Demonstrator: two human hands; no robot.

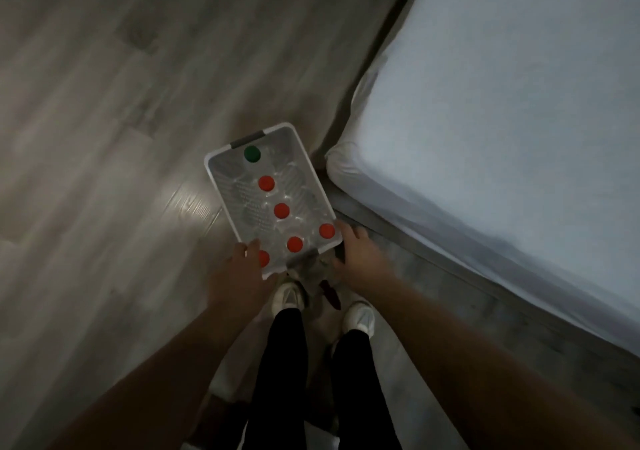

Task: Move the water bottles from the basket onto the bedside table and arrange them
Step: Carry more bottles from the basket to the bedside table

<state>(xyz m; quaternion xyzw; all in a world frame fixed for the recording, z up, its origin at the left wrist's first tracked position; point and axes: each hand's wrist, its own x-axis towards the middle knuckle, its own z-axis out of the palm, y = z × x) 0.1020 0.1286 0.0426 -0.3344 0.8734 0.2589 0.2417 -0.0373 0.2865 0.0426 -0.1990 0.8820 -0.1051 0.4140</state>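
Observation:
A white slotted basket (pixel 221 186) shows from above, over the wooden floor just in front of my feet. Several clear water bottles stand upright in it: most have red caps (pixel 266 183), and one at the far end has a green cap (pixel 252 153). My left hand (pixel 240 269) grips the basket's near left corner and partly covers a red cap. My right hand (pixel 358 254) holds the near right corner, fingers against the rim. The bedside table is out of view.
A bed with a white sheet (pixel 512 131) fills the right side, its corner close to the basket's right wall. Grey wooden floor (pixel 104 138) spreads to the left and beyond. My white shoes (pixel 289 297) and dark trouser legs stand below the basket.

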